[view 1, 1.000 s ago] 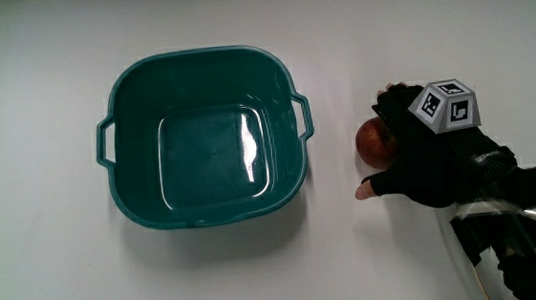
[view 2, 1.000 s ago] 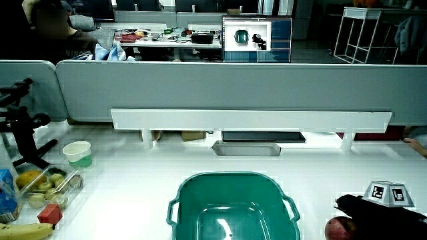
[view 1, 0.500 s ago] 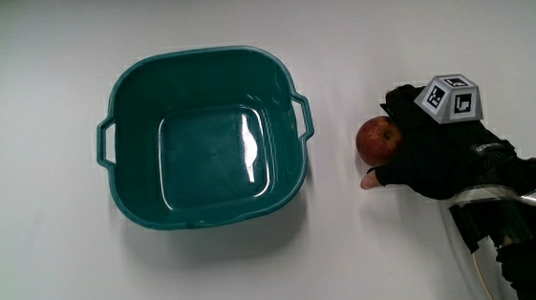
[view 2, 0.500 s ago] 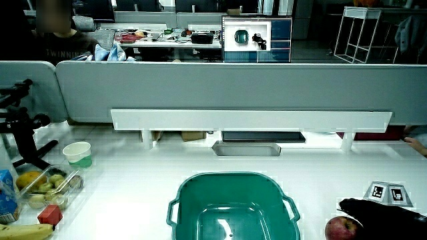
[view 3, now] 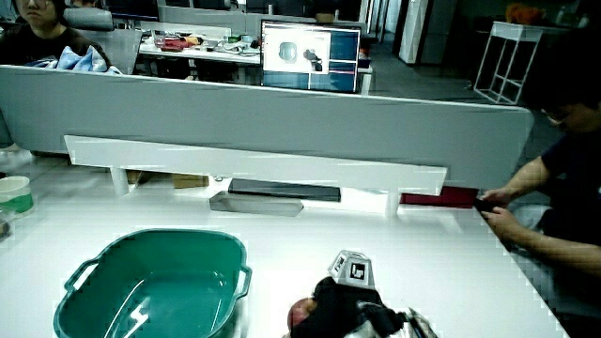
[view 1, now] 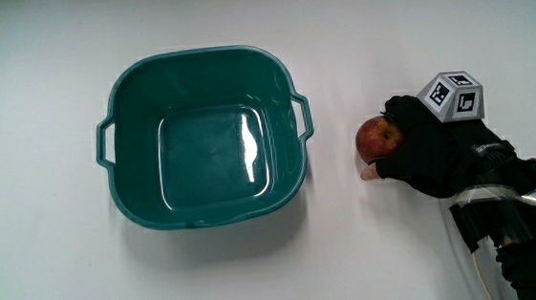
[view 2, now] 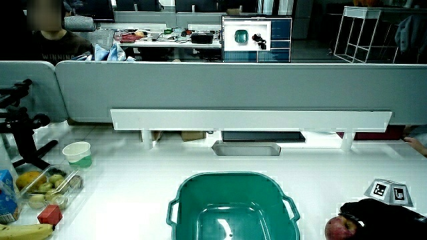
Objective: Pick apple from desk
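A red apple [view 1: 376, 138] is seen on the white bench [view 1: 58, 281], beside the teal basin [view 1: 202, 136] and close to one of its handles, though apart from it. The hand [view 1: 433, 150] in the black glove is laid against the apple, with fingers curled over it and the thumb tucked under its nearer side, so the fruit is gripped while it rests on the bench surface. The patterned cube [view 1: 454, 96] is carried on the back of the hand, and the forearm [view 1: 519, 236] is stretched toward the person's edge of the bench.

In both side views the apple [view 2: 336, 229] [view 3: 301, 314] is shown low beside the basin [view 2: 230, 203] [view 3: 150, 282], partly covered by the glove [view 2: 377, 217] [view 3: 347, 305]. In a side view a paper cup [view 2: 78, 153], a container of fruit [view 2: 47, 183] and a banana [view 2: 27, 231] are seen well apart from the basin.
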`<state>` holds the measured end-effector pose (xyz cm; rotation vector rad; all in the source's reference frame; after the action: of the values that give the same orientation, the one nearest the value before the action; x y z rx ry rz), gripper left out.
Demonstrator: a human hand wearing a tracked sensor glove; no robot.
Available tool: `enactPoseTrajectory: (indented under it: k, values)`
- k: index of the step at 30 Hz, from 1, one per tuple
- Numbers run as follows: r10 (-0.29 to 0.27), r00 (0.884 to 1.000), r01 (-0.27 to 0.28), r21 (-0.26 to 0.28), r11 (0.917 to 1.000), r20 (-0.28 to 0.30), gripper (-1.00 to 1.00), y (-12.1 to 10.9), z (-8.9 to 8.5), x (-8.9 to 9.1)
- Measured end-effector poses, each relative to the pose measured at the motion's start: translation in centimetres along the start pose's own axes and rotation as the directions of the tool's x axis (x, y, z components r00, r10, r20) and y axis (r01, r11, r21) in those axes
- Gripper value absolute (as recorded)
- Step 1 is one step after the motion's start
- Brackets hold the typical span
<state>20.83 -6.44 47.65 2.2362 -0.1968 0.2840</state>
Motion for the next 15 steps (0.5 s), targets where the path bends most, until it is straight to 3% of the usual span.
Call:
enactPoseTrajectory:
  k: [5, 15]
  values:
    - [0.007, 1.000, -0.007, 0.030, 0.9995, -0.016, 0.65, -0.10, 0.23, 0.06]
    - [0.016, 1.000, -0.018, 0.080, 0.9966, 0.023, 0.97, -0.01, 0.12, 0.03]
